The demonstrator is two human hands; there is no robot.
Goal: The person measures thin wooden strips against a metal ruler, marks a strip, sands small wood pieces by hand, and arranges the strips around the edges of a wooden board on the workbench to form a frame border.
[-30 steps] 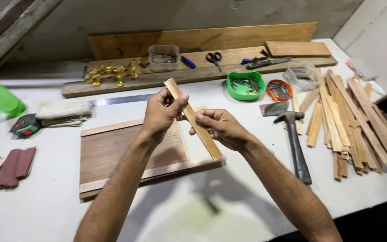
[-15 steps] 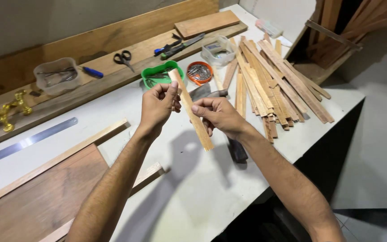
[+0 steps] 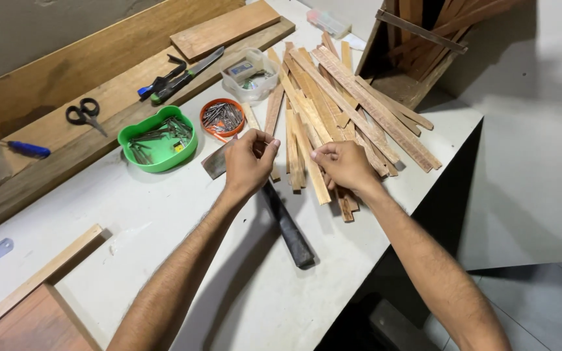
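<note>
Left hand (image 3: 248, 162) grip pinched shut on a thin wood strip (image 3: 252, 120). Right hand (image 3: 343, 166) curled over the strip pile (image 3: 333, 97); we can't tell if it holds anything. The strip sits mid-bench (image 3: 164, 214), at the pile's 9 o'clock edge, with its long axis running 11 to 5. We judge it isn't lifted clear; the pile is unsorted.

A white workbench (image 3: 164, 214) carries a heap of wooden slats (image 3: 333, 110), a green tray (image 3: 157, 140), a hammer (image 3: 281, 218) and long planks (image 3: 99, 84).
</note>
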